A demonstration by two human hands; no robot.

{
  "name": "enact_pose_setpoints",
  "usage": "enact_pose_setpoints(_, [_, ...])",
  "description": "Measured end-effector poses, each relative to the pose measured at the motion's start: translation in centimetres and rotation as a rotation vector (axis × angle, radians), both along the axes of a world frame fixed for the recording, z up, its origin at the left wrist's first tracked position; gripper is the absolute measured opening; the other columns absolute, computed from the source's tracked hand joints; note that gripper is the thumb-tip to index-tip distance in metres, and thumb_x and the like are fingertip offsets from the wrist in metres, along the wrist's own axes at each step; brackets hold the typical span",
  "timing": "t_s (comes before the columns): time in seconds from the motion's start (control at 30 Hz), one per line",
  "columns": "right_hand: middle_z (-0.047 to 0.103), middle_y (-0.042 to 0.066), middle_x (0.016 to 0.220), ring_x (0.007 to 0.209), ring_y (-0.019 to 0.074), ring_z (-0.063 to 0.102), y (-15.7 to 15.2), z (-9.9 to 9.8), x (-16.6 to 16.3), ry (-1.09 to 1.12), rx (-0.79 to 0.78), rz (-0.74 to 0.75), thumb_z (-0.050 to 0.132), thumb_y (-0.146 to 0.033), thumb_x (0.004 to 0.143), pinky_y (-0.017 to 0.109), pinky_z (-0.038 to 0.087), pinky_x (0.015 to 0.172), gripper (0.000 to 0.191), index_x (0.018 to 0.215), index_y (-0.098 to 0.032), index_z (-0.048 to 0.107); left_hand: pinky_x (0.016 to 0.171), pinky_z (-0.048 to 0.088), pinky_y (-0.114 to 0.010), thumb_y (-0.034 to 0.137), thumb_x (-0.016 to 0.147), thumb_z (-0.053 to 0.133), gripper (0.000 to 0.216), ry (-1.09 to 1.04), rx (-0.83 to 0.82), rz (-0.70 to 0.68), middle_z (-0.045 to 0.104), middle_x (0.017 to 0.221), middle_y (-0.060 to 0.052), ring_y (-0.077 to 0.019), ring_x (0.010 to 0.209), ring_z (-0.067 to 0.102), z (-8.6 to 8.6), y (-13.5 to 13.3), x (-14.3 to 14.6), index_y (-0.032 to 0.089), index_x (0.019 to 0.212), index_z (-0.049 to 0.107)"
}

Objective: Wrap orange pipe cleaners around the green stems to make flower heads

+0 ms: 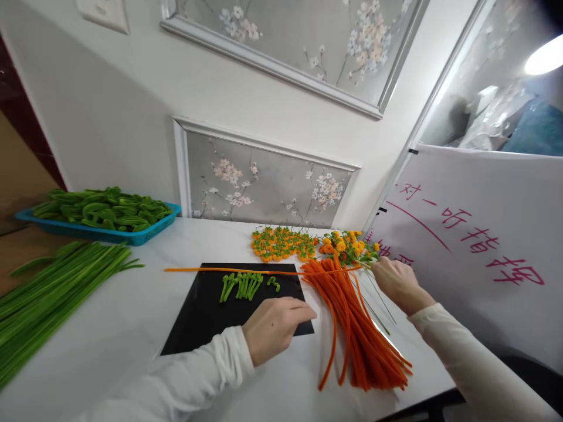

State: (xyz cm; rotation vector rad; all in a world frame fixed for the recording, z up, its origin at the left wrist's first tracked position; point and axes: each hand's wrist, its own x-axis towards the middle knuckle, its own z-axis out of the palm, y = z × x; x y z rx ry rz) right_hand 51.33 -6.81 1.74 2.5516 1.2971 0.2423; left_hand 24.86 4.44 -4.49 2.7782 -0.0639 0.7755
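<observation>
Right hand [398, 284] is hiding its fingertips, seemingly pinching flower stems [352, 249] near the desk's far right edge; left hand [275, 328] is resting, fingers together, on the black mat [197, 316].

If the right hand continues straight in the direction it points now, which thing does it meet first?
The right hand points up-left toward the finished yellow-orange flowers on stems; its fingertips seem already at them, though depth is unclear.

White wall [109, 105] with framed floral panels [268, 181], bright lamp [545, 55]
</observation>
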Motion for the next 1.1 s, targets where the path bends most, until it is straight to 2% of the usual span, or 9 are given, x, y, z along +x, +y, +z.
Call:
enact_pose_setpoints(0.13, [0.056,0.016,0.094,0.087,0.0308,0.06,-0.7,2.9,-1.7,-0.079,0.054,-0.044,0.03,-0.006,0.086,0.039,0.046,0.067,0.036,0.094,-0.012,0.065,0.075,0.047,-0.02,0.0,0.078,0.04,0.039,-0.036,-0.18,0.027,0.066,0.1,-0.001,-0.012,0.085,0.062,-0.3,-0.5,-1.7,0.016,0.104,0.065])
enact_pose_setpoints(0.27, [0.055,0.012,0.102,0.08,0.0231,0.06,-0.5,4.3,-4.7,-0.117,0.377,-0.006,0.03,-0.019,0.093,0.033,0.044,0.065,0.037,0.12,-0.02,0.055,0.065,0.047,-0.02,0.008,0.083,0.041,0.033,-0.052,-0.6,0.133,0.066,0.089,-0.004,-0.0092,0.068,0.061,-0.2,-0.7,-2.1,0.014,0.103,0.067])
enact_pose_setpoints(0.4, [0.058,0.007,0.102,0.091,0.0129,0.055,1.2,1.5,-10.5,0.325,0.739,0.512,0.042,-0.023,0.091,0.022,0.041,0.079,0.031,0.117,-0.018,0.059,0.057,0.046,-0.019,0.036,0.088,0.052,0.034,-0.149,-1.17,0.224,0.063,0.097,-0.009,-0.0097,0.068,0.059,0.6,0.3,-2.7,0.011,0.108,0.063])
enact_pose_setpoints(0.47, [0.058,0.004,0.091,0.077,0.0089,0.053,2.3,-0.9,-14.0,0.608,0.677,0.725,0.043,-0.018,0.089,0.018,0.038,0.069,0.03,0.113,-0.02,0.061,0.058,0.046,-0.018,0.043,0.084,0.059,0.04,-0.219,-1.415,0.207,0.061,0.102,-0.009,-0.0083,0.07,0.057,1.0,1.0,-3.3,0.012,0.11,0.062])
enact_pose_setpoints(0.53, [0.058,0.003,0.087,0.074,0.009,0.05,3.4,-3.1,-17.0,0.719,0.634,0.774,0.047,-0.013,0.084,0.019,0.035,0.066,0.024,0.1,-0.017,0.064,0.059,0.044,-0.016,0.044,0.08,0.064,0.04,-0.271,-1.555,0.18,0.059,0.1,-0.007,-0.006,0.07,0.053,0.9,1.7,-4.2,0.013,0.105,0.063])
enact_pose_setpoints(0.63, [0.059,0.004,0.089,0.075,0.0091,0.051,4.9,-4.7,-19.6,0.809,0.605,0.761,0.048,-0.01,0.083,0.018,0.034,0.067,0.021,0.097,-0.013,0.063,0.059,0.041,-0.015,0.045,0.079,0.065,0.036,-0.287,-1.587,0.229,0.057,0.084,-0.003,-0.005,0.066,0.048,0.3,2.7,-5.8,0.011,0.091,0.063])
enact_pose_setpoints(0.77, [0.061,0.003,0.087,0.079,0.0088,0.054,7.6,-4.0,-20.0,0.794,0.503,0.788,0.045,-0.024,0.092,0.017,0.035,0.072,0.022,0.09,-0.016,0.066,0.066,0.043,-0.015,0.042,0.083,0.061,0.031,-0.328,-1.585,0.328,0.056,0.084,-0.003,-0.0079,0.076,0.052,-0.2,4.6,-8.7,0.011,0.085,0.057])
enact_pose_setpoints(0.97, [0.061,-0.001,0.097,0.089,0.0102,0.055,15.4,-4.2,-21.8,0.562,0.455,0.748,0.042,-0.031,0.094,0.019,0.036,0.076,0.026,0.101,-0.027,0.066,0.068,0.048,-0.022,0.019,0.089,0.052,0.028,-0.499,-1.693,0.436,0.054,0.079,-0.001,-0.0079,0.069,0.053,0.8,6.9,-12.4,0.019,0.117,0.047])
enact_pose_setpoints(1.1, [0.059,0.002,0.1,0.097,0.0163,0.054,20.1,-5.9,-24.1,0.499,0.372,0.785,0.046,-0.034,0.091,0.025,0.038,0.079,0.024,0.101,-0.025,0.065,0.064,0.049,-0.022,0.016,0.09,0.049,0.028,-0.486,-1.7,0.431,0.055,0.081,-0.003,-0.0085,0.066,0.053,0.7,6.9,-13.0,0.018,0.117,0.044])
